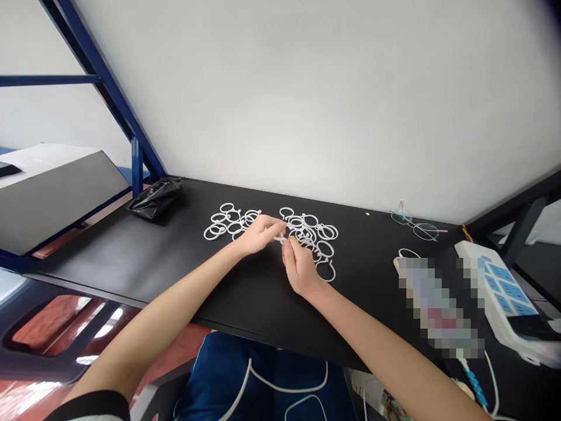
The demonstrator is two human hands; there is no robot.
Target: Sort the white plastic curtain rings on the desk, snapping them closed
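Observation:
Between my hands is a white plastic ring [279,238], like an open curtain ring, mostly hidden by the fingers. My left hand [262,234] pinches it from the left with thumb and forefinger. From the right, my right hand [300,264] is closed on its near side, fingers curled. Beyond and right of my right hand lies a heap of similar white rings [325,249], some overlapping. To the left of my left hand is another loose group of white rings [214,232], flat on the black tabletop [175,245].
A crumpled black plastic bag [155,197] lies at the far left of the tabletop. Eyeglasses [425,231] rest near the wall at right. A blurred-out phone-like device [438,310] with a cable lies before a white power strip [504,292]. Blue metal posts [137,166] stand at left.

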